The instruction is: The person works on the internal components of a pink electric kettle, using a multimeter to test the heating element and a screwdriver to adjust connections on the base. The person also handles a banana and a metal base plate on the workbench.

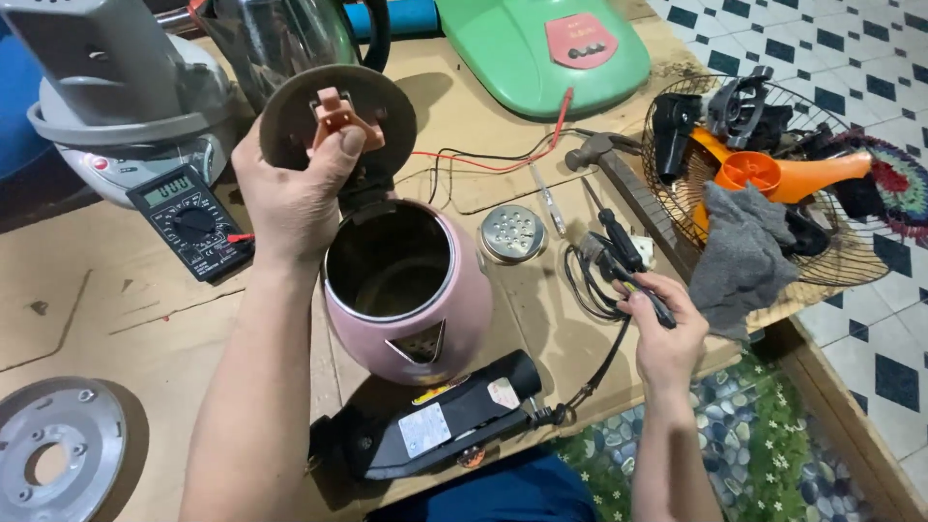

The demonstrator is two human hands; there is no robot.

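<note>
Black tool point(454, 418) before pink kettle point(406, 290)

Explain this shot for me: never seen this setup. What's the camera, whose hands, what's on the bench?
There is no machine here. One camera sits on a person's head and looks down at their own two bare hands over a cardboard-covered bench.

The left hand grips the open lid of a pink kettle and pinches a small orange plastic part against it. The right hand holds a thin black tool; its tip is hidden.

Around them lie a multimeter, a round perforated metal disc, a hammer, a black heat gun, a green appliance and a wire fan guard holding an orange fan blade and a grey rag.
</note>
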